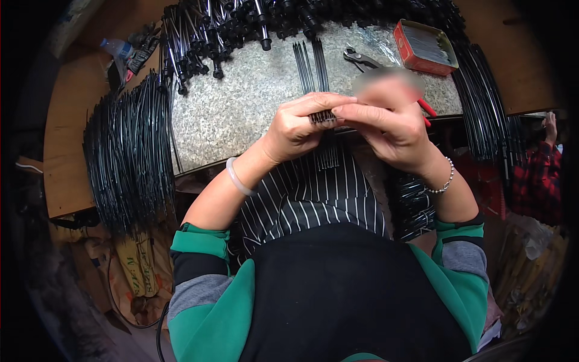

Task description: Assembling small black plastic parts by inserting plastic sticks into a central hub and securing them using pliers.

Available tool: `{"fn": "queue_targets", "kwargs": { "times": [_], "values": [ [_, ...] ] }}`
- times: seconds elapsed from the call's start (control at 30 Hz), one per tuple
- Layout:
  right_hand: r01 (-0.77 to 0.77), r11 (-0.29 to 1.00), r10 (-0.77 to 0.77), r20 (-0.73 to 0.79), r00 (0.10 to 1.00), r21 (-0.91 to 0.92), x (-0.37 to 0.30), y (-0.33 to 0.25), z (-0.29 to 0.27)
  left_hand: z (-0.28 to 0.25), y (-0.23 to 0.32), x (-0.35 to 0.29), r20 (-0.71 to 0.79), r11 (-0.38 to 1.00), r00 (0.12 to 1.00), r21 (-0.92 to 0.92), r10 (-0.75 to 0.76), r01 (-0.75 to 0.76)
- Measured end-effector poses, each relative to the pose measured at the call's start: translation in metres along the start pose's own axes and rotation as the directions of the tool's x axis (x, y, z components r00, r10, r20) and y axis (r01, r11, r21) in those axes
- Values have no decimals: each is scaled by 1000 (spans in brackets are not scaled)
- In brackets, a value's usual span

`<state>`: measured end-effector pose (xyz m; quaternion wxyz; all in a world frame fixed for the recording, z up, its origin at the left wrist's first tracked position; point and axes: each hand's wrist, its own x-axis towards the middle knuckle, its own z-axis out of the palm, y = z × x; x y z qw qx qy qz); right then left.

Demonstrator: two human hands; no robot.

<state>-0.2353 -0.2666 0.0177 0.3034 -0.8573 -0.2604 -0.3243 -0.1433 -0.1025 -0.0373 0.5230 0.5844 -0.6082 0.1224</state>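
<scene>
Above the near edge of the stone-topped bench (211, 114), my two hands meet. My left hand (301, 123) is closed around a small dark piece (322, 118) with a row of comb-like teeth; its exact kind I cannot make out. My right hand (392, 130) pinches at the right end of the same piece, its thumb and fingertips against it. Part of this hand lies behind a blurred patch. Several thin black rods (319, 60) run beneath the hands and show again below them, over my striped apron (319, 205).
Dense bundles of black rods hang at the left (129, 151) and right (482, 102). Rods with black caps (211, 36) are heaped at the back. Red-handled pliers (362, 58) and a red box of thin pieces (425, 48) lie right. Another person's checked sleeve (540, 178) shows far right.
</scene>
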Motion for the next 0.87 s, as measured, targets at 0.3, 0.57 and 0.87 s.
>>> {"fn": "queue_targets", "kwargs": {
  "times": [0.3, 0.57, 0.87],
  "values": [
    [152, 984, -145, 69, 987, -98, 5, 1, -7, -1, 3, 1, 33, 1000, 999, 6, -26, 26],
    [65, 998, -65, 70, 995, 0, 4, 0, -2, -4, 2, -1, 47, 999, 998, 35, -34, 33],
    [27, 999, -29, 94, 995, 20, -1, -1, 4, -2, 4, -1, 30, 998, 998, 21, -60, 60]
  ]
}}
